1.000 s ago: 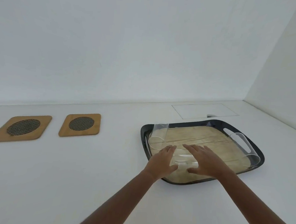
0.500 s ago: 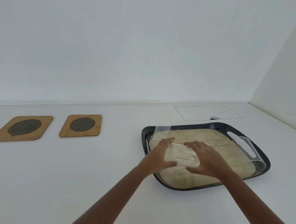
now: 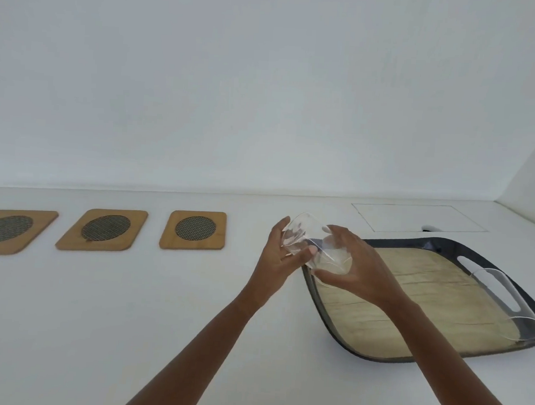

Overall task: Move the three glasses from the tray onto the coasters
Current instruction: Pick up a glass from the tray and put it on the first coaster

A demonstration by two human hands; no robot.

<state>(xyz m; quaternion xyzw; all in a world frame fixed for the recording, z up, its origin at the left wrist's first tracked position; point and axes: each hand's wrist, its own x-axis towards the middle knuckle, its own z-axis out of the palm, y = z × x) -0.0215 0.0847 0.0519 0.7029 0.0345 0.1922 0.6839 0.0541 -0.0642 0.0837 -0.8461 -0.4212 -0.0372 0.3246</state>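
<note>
Both my hands hold one clear glass [image 3: 315, 247], tilted, in the air over the left back corner of the tray [image 3: 391, 357]. My left hand [image 3: 275, 259] grips its left side and my right hand [image 3: 359, 270] cups its right side. Whether another glass stands behind my hands, I cannot tell. A second clear glass [image 3: 510, 308] lies on its side at the tray's right edge, by the handle slot. The tray is dark-rimmed with a tan mat inside. Three wooden coasters with dark mesh centres lie in a row to the left: far left coaster [image 3: 4, 231], middle coaster [image 3: 103, 230], right coaster [image 3: 194, 230].
Everything rests on a white countertop [image 3: 127, 319] against a white back wall, with a side wall at the right. A thin rectangular outline [image 3: 415, 217] is cut into the counter behind the tray, with a small dark spot at its front edge.
My hands have closed on the glass and lifted it off the tray mat, up and to the left. My view has swung left, bringing all three coasters in.
</note>
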